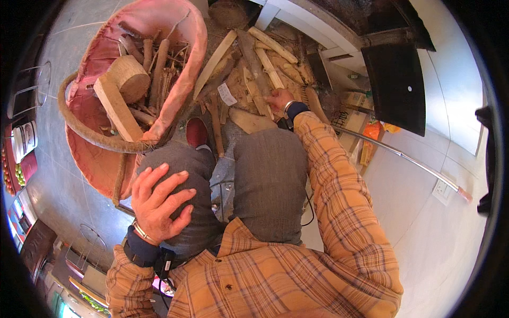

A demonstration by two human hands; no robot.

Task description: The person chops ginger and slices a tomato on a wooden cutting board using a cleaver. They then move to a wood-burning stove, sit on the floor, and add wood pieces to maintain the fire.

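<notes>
My left hand (161,204) is raised over my left knee, fingers spread and nothing in it. My right hand (279,99) reaches down past my right knee into a pile of split firewood. Its fingers are bent against a thin wood strip (254,93); whether they grip it is hidden. Just beyond that hand lies a pale split stick (270,69). A wide flat piece of wood (252,120) is in front of my right knee. To the left stands a pink-lined basket (175,115) with a thick curved handle (101,139), holding a short round log (129,77), a squared block (117,107) and several sticks.
A white paper slip (226,94) with writing lies on the wood. Right of the pile are cardboard boxes (354,115) and a metal tube (401,154) slanting toward the wall. A black panel (393,89) stands beyond. Wire racks (85,242) are on the left.
</notes>
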